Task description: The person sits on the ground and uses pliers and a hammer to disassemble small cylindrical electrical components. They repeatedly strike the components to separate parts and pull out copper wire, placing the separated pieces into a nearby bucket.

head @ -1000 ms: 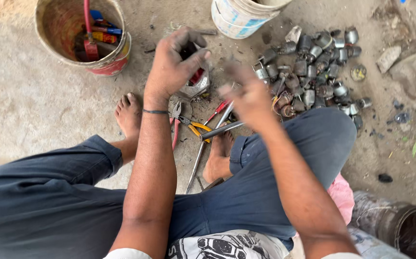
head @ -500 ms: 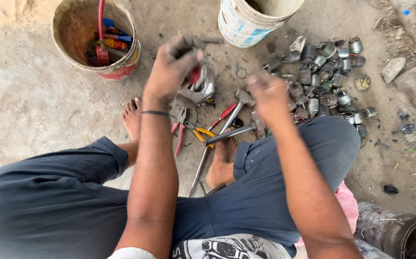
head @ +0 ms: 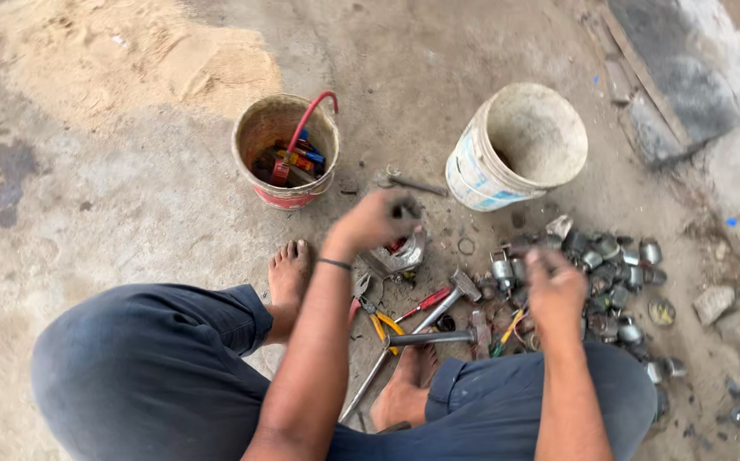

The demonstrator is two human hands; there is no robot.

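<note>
Your left hand (head: 374, 220) is curled closed around a small dark piece, just above a shiny metal part (head: 396, 254) on the floor (head: 114, 196). Your right hand (head: 555, 290) hangs fingers down over a heap of metal cups (head: 617, 273); it is blurred, so I cannot tell whether it pinches one. Between your hands lie a hammer (head: 447, 303), a red screwdriver (head: 421, 305) and yellow pliers (head: 380, 318), near your bare feet. Beyond stand a tan bucket (head: 259, 128) of tools and a white bucket (head: 472, 175), tipped toward you.
</note>
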